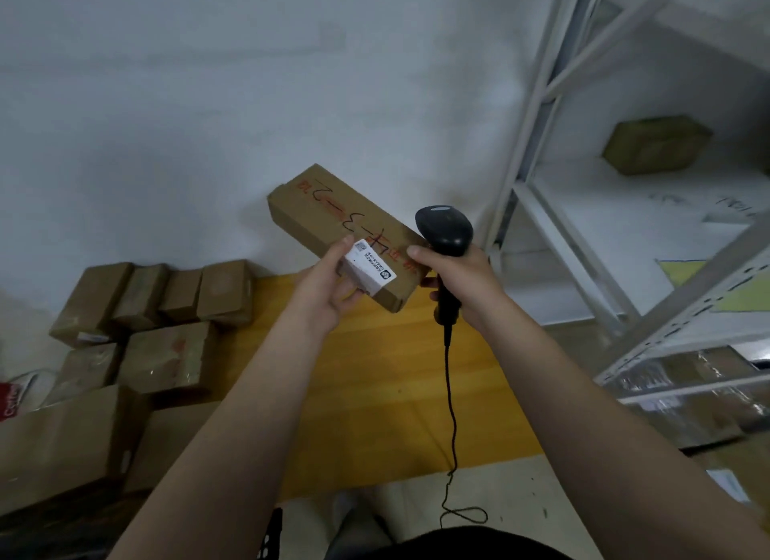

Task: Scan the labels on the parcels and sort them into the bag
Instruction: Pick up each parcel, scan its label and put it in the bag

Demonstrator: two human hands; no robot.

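A long brown cardboard parcel (333, 217) with handwritten marks is held up in the middle of the view, its far end pointing up and left. My left hand (323, 288) grips its near end from the left, thumb beside the white label (368, 270) wrapped over the near edge. My right hand (458, 284) holds a black corded barcode scanner (446, 230) by its handle, just right of the parcel, head upward. Its thumb touches the parcel's right edge. No bag is in view.
Several brown parcels (166, 309) lie piled on the floor at the left, on and beside a yellow mat (375, 393). A white metal shelf rack (583, 226) stands at the right, with a box (654, 147) on one shelf. The scanner cable (452, 413) hangs down.
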